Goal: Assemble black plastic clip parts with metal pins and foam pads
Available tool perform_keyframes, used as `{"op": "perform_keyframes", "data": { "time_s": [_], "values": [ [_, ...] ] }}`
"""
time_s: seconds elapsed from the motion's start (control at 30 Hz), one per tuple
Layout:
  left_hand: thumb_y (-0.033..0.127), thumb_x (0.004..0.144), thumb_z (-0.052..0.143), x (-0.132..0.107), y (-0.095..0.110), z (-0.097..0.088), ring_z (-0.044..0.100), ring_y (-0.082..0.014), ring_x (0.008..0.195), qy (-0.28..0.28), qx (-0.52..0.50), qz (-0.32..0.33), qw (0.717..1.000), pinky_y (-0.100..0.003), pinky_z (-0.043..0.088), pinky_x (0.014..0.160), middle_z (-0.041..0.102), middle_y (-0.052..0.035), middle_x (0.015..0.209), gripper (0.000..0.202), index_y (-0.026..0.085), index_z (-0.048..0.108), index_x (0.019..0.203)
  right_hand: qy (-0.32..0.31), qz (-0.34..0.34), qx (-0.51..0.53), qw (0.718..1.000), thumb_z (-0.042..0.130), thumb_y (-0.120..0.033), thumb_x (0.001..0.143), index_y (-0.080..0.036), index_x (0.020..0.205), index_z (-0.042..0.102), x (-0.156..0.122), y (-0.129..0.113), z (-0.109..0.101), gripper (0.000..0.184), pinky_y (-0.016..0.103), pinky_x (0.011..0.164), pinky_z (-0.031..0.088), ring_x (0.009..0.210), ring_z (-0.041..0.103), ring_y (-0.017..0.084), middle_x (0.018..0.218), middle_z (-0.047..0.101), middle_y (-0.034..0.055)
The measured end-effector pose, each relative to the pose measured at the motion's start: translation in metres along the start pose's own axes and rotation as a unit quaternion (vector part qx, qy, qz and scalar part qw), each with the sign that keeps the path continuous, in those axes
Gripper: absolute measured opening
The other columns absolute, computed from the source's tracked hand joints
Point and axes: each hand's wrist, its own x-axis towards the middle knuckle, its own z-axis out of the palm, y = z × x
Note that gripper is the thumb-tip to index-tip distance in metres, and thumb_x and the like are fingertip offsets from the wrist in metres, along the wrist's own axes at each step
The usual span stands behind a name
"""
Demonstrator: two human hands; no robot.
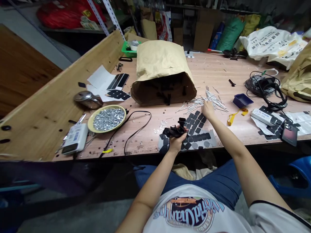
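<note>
My left hand is closed around several black plastic parts above the table's front edge. Just below it lies a sheet of black adhesive pads, and more dark pads lie behind that. My right hand reaches into a loose pile of thin metal rods, its fingers pinched together; whether a rod is between them is too small to see. Small silvery nuts or washers are scattered left of the pads. Behind stands a brown paper sack, its mouth facing me, with dark parts inside.
On the left are a yellow bowl of small metal pieces, a metal container, a white power bank and a black strap. Rightward lie a blue tray, a yellow strap, another power bank, a phone and black headgear.
</note>
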Motion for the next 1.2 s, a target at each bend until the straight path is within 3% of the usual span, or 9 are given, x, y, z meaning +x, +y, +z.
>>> {"op": "perform_keyframes", "data": {
  "time_s": [0.17, 0.3, 0.4, 0.5, 0.63, 0.8, 0.9, 1.0, 1.2],
  "values": [
    [0.026, 0.044, 0.08, -0.001, 0.011, 0.008, 0.061, -0.0133, 0.062, 0.013, -0.043, -0.022, 0.999, -0.032, 0.051, 0.075, 0.063, 0.0029, 0.065, 0.034, 0.018, 0.065, 0.073, -0.035, 0.005, -0.033, 0.999, 0.03, 0.003, 0.083, -0.005, 0.111, 0.056, 0.01, 0.014, 0.005, 0.039, 0.033, 0.079, 0.044, 0.097, 0.056, 0.024, 0.104, 0.062, 0.0201],
    [0.032, 0.046, 0.08, 0.002, 0.005, 0.001, 0.064, -0.0179, 0.066, 0.019, 0.032, -0.025, 0.999, -0.035, 0.051, 0.073, 0.065, -0.0004, 0.067, 0.033, 0.017, 0.063, 0.071, 0.062, -0.091, 0.124, 0.986, 0.036, -0.008, 0.086, -0.016, 0.123, 0.046, -0.023, 0.006, -0.003, 0.039, 0.03, 0.073, 0.046, 0.082, 0.058, 0.017, 0.094, 0.063, 0.0082],
    [0.034, 0.058, 0.074, 0.004, -0.002, -0.006, 0.066, -0.0203, 0.079, -0.059, 0.131, 0.058, 0.988, -0.039, 0.051, 0.084, 0.069, -0.003, 0.079, 0.029, 0.02, 0.061, 0.079, 0.15, -0.19, 0.342, 0.908, 0.044, -0.023, 0.088, -0.022, 0.12, 0.045, -0.064, -0.009, -0.02, 0.032, 0.027, 0.068, 0.049, 0.071, 0.057, 0.013, 0.084, 0.059, 0.0009],
    [0.032, 0.065, 0.069, 0.003, -0.007, -0.012, 0.066, -0.0197, 0.079, -0.094, 0.228, 0.169, 0.954, -0.04, 0.052, 0.082, 0.069, -0.0033, 0.08, 0.025, 0.021, 0.058, 0.085, 0.187, -0.25, 0.447, 0.838, 0.051, -0.03, 0.087, -0.026, 0.115, 0.048, -0.105, -0.024, -0.04, 0.028, 0.026, 0.066, 0.051, 0.071, 0.059, 0.011, 0.084, 0.06, -0.0007],
    [0.029, 0.07, 0.064, 0.001, -0.011, -0.014, 0.067, -0.0195, 0.075, -0.098, 0.297, 0.273, 0.91, -0.037, 0.055, 0.072, 0.069, -0.0045, 0.082, 0.021, 0.02, 0.058, 0.088, 0.186, -0.332, 0.399, 0.834, 0.053, -0.025, 0.087, -0.024, 0.105, 0.057, -0.137, -0.034, -0.052, 0.018, 0.027, 0.064, 0.052, 0.07, 0.062, 0.012, 0.082, 0.065, 0.0014],
    [0.029, 0.07, 0.065, -0.001, -0.014, -0.017, 0.067, -0.0202, 0.076, -0.109, 0.308, 0.306, 0.894, -0.033, 0.055, 0.071, 0.069, -0.0063, 0.084, 0.023, 0.019, 0.058, 0.09, 0.143, -0.43, 0.264, 0.852, 0.047, -0.024, 0.091, -0.024, 0.1, 0.064, -0.145, -0.033, -0.049, 0.02, 0.034, 0.073, 0.053, 0.085, 0.064, 0.016, 0.091, 0.071, 0.0056],
    [0.032, 0.07, 0.066, -0.001, -0.013, -0.019, 0.067, -0.0197, 0.072, -0.116, 0.306, 0.287, 0.9, -0.033, 0.055, 0.068, 0.069, -0.0055, 0.083, 0.027, 0.02, 0.057, 0.093, 0.134, -0.427, 0.252, 0.858, 0.054, -0.033, 0.088, -0.024, 0.106, 0.064, -0.142, -0.028, -0.05, 0.023, 0.039, 0.083, 0.051, 0.098, 0.062, 0.019, 0.106, 0.069, 0.007],
    [0.033, 0.071, 0.065, 0.0, -0.007, -0.018, 0.066, -0.0194, 0.071, -0.119, 0.288, 0.262, 0.913, -0.036, 0.055, 0.069, 0.068, -0.0038, 0.08, 0.026, 0.022, 0.055, 0.092, 0.143, -0.395, 0.284, 0.862, 0.056, -0.037, 0.086, -0.023, 0.109, 0.062, -0.125, -0.016, -0.046, 0.027, 0.038, 0.083, 0.051, 0.096, 0.063, 0.019, 0.105, 0.069, 0.0067],
    [0.037, 0.074, 0.065, 0.0, 0.004, -0.011, 0.066, -0.0222, 0.085, -0.126, 0.297, 0.234, 0.917, -0.043, 0.051, 0.085, 0.067, -0.0047, 0.085, 0.019, 0.024, 0.056, 0.083, 0.208, -0.113, 0.239, 0.942, 0.051, -0.041, 0.087, -0.019, 0.078, 0.063, -0.037, 0.038, -0.009, 0.026, 0.04, 0.076, 0.05, 0.082, 0.062, 0.022, 0.075, 0.066, 0.0083]
  ]
}}
